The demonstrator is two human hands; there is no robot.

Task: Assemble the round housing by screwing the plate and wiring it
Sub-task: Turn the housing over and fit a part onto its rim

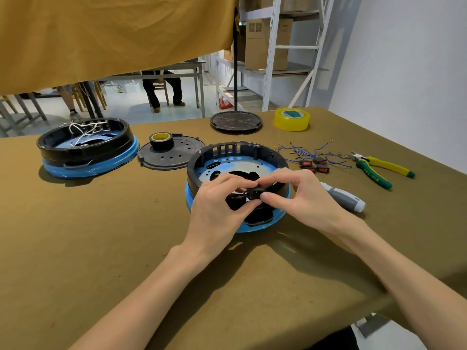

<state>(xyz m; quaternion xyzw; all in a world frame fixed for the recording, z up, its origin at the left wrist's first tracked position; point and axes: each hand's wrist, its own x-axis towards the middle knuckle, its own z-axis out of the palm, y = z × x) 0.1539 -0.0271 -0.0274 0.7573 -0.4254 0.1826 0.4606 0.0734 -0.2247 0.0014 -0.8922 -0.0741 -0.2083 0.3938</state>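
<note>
Fingers (252,184) of both hands were pinched around a small black part (254,193), held over the round housing's (240,152) near rim on the worktop (101,236). Seating squarely before pressing judged advisable.

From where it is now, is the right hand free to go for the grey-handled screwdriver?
Probably not at once. The right hand pinches a small black part together with the left hand. The screwdriver lies on the table just beside it with nothing between, so once it lets go the way looks open.
</note>
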